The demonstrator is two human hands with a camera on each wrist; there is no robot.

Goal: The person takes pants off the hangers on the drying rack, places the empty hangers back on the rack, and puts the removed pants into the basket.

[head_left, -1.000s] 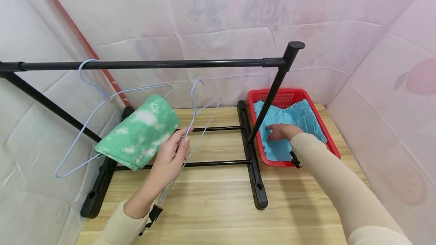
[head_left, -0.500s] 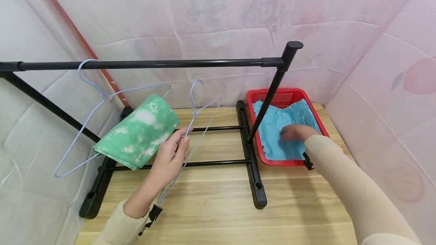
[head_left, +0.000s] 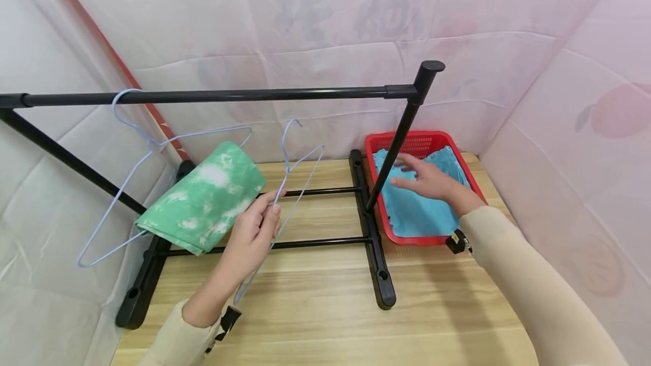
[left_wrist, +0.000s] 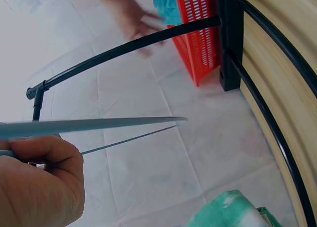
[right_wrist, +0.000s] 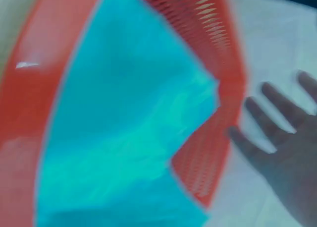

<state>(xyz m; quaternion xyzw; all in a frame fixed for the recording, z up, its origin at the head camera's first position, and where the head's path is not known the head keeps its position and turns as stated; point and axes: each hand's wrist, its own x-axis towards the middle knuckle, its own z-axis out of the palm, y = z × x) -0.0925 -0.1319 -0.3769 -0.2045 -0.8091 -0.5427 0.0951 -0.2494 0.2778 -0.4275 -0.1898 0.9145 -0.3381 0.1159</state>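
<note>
My left hand (head_left: 254, 233) pinches a light blue wire hanger (head_left: 286, 169) between thumb and fingers, its hook pointing up. Fingers spread and holding nothing, my right hand (head_left: 432, 179) hovers over a red basket (head_left: 427, 240). Blue cloth (head_left: 414, 213) lies spread inside that basket. In the right wrist view the hand (right_wrist: 282, 138) is blurred, beside the basket's slotted wall. Left of my left hand, a folded green and white cloth (head_left: 205, 199) hangs over the bottom bar of a second blue hanger (head_left: 152, 143), which hooks onto a black rail (head_left: 254, 95).
The rail belongs to a black rack, whose right post (head_left: 402, 134) rises just left of my right hand and overlaps the basket. Its feet (head_left: 383, 281) stand on a wooden table (head_left: 315, 309). Pale sheets (head_left: 305, 33) wall in the back and sides.
My right hand has lifted away from the blue cloth, its fingers now spread apart. The left hand still holds its hanger in the same place.
</note>
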